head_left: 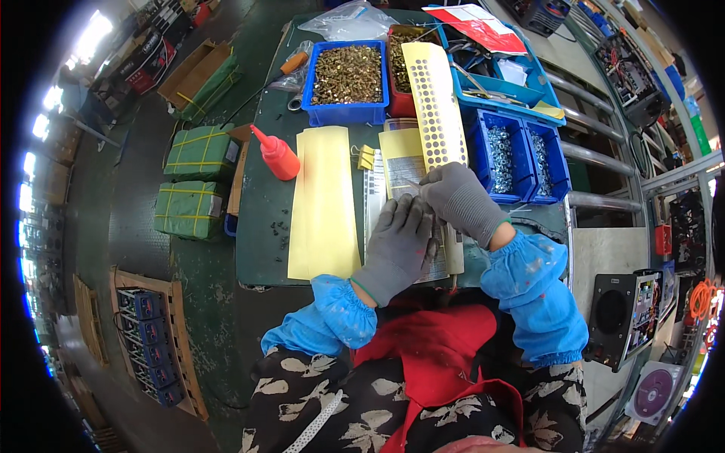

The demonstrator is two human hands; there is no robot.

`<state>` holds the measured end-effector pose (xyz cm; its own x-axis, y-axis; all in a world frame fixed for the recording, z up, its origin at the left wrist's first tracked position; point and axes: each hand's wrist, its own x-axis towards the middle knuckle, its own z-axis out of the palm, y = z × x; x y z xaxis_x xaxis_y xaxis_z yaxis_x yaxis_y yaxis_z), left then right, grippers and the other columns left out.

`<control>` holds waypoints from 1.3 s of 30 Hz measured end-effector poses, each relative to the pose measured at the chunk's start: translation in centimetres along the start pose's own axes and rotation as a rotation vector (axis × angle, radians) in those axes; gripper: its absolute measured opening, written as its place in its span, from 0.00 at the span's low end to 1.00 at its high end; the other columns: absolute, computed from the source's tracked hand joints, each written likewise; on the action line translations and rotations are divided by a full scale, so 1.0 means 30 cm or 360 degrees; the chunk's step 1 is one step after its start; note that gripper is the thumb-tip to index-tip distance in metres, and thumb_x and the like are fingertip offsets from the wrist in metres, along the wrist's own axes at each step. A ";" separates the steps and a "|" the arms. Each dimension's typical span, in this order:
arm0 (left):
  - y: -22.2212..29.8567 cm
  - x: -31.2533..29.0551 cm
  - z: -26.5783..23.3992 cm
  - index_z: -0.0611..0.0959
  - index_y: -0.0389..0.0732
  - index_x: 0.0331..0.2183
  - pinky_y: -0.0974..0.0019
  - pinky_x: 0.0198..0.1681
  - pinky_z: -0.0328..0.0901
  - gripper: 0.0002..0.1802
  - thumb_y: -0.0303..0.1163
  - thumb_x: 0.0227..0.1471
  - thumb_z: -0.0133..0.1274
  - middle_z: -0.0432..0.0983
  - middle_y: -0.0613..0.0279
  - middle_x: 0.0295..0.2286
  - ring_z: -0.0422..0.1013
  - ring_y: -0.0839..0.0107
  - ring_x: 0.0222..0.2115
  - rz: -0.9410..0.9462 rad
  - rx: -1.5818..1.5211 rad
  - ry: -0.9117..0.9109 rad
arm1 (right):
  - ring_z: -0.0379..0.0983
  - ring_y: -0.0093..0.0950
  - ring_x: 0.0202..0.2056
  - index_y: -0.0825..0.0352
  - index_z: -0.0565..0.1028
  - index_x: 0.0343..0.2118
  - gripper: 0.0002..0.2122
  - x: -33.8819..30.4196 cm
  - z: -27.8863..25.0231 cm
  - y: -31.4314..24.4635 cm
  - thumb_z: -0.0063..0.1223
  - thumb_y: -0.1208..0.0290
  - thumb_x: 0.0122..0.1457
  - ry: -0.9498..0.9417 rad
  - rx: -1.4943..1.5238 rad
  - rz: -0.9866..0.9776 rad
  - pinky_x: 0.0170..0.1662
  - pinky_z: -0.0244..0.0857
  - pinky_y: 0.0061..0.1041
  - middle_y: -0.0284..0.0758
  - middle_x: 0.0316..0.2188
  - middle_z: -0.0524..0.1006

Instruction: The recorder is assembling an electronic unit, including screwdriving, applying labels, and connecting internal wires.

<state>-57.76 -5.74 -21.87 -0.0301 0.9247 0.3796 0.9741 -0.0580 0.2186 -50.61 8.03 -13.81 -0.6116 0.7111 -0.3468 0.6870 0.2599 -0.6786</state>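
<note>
My left hand (394, 249), in a grey knit glove, lies with its fingers stretched out over printed paper (400, 162) at the table's near edge. Beside it, my right hand (459, 198), gloved alike, has its fingers pinched together close to the left fingertips. A thin, light sliver shows at the right fingertips; its kind is too small to tell. Beyond the right hand stretches a yellow sheet (434, 106) with rows of dark round dots, its near end hidden by that hand. A yellow binder clip (365, 157) sits left of the printed paper.
Left are blank yellow sheets (325, 204), a red squeeze bottle (278, 157) and small dark pieces (280, 230). Behind stands a blue bin (347, 113) of brass-coloured parts. Blue bins (521, 198) of silvery hardware and a tool tray (540, 97) stand right, beside a roller conveyor (589, 157).
</note>
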 end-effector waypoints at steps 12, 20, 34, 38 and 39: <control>0.002 -0.007 0.009 0.76 0.34 0.47 0.47 0.64 0.49 0.27 0.42 0.51 0.52 0.69 0.43 0.49 0.62 0.48 0.57 -0.0002 -0.0005 -0.0030 | 0.77 0.31 0.22 0.74 0.80 0.33 0.11 0.029 0.054 0.032 0.50 0.73 0.54 -0.0083 -0.0604 -0.0375 0.29 0.72 0.27 0.43 0.19 0.78; 0.013 0.006 -0.013 0.75 0.35 0.49 0.48 0.62 0.52 0.27 0.40 0.50 0.52 0.68 0.45 0.52 0.62 0.50 0.57 -0.0054 -0.0069 -0.0037 | 0.70 0.25 0.17 0.71 0.78 0.32 0.09 0.006 0.005 0.025 0.52 0.69 0.55 0.0212 0.0683 -0.0115 0.21 0.65 0.22 0.38 0.21 0.76; 0.009 0.104 -0.266 0.81 0.34 0.43 0.61 0.48 0.67 0.28 0.51 0.59 0.46 0.79 0.57 0.38 0.73 0.67 0.41 -0.0948 -0.2140 0.0158 | 0.73 0.36 0.24 0.66 0.75 0.39 0.10 -0.366 -0.111 0.119 0.55 0.76 0.53 0.0885 0.0060 -0.1264 0.28 0.67 0.34 0.39 0.26 0.74; 0.049 0.149 -0.275 0.82 0.32 0.38 0.67 0.44 0.67 0.18 0.40 0.56 0.53 0.79 0.60 0.35 0.74 0.72 0.36 -0.0983 -0.2423 -0.0153 | 0.75 0.41 0.27 0.63 0.72 0.45 0.18 -0.520 -0.053 0.187 0.54 0.77 0.48 0.0802 -0.0278 -0.1049 0.28 0.68 0.38 0.38 0.28 0.73; 0.067 0.153 -0.260 0.82 0.32 0.38 0.67 0.44 0.67 0.16 0.37 0.54 0.54 0.79 0.60 0.34 0.74 0.72 0.36 -0.0965 -0.2451 -0.0216 | 0.75 0.41 0.27 0.63 0.72 0.45 0.18 -0.556 -0.043 0.207 0.54 0.77 0.48 0.0846 -0.0250 -0.1028 0.28 0.68 0.38 0.38 0.28 0.73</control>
<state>-57.68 -4.55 -12.67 -0.1984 0.9694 -0.1444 -0.2933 0.0819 0.9525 -35.63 -1.37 -11.41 -0.6636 0.5940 0.4547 0.3370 0.7800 -0.5273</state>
